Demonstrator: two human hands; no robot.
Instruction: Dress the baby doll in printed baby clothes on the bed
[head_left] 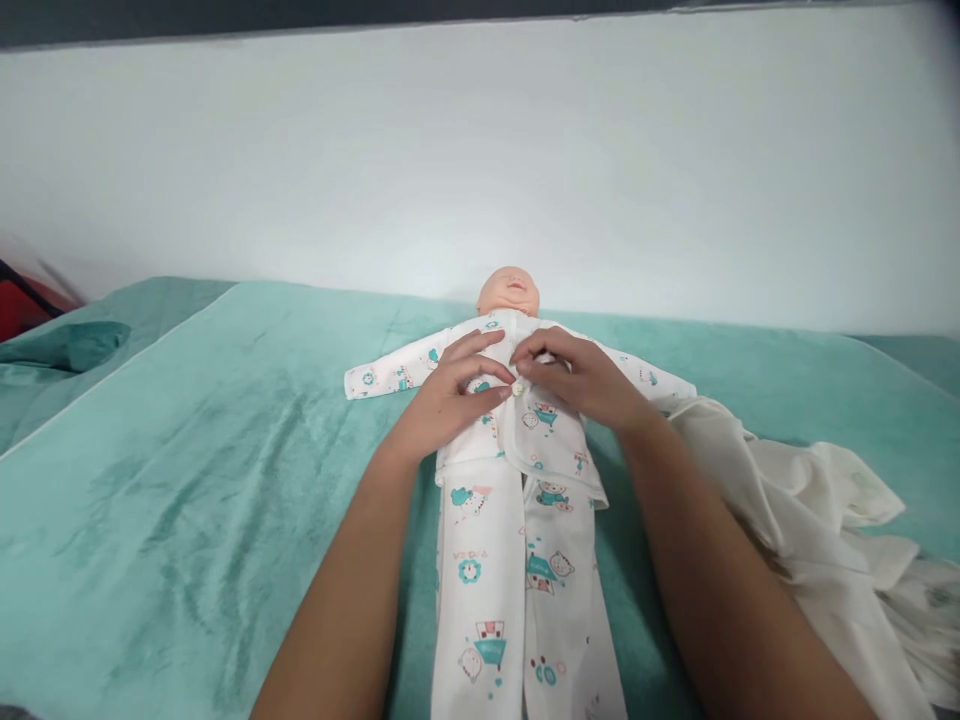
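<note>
A baby doll [508, 292] lies on its back, dressed in a white printed baby shirt [551, 440] and matching pants [487, 600]. My left hand [465, 390] rests over the chest, its thumb and index finger pinching the shirt's front edge. Beside those fingertips sits a small pale button [518, 387]. From the other side, my right hand [574, 375] has its thumb and fingers drawn together on the shirt front, just above the button. Exactly what lies between the right fingertips is hidden. Both sleeves stretch out sideways.
A green cloth [225, 480] with wrinkles covers the surface under the doll. Crumpled white clothes [810, 510] lie to the right, partly behind my right forearm. A white wall [480, 150] rises behind the doll's head. Something red [22, 300] shows at the far left.
</note>
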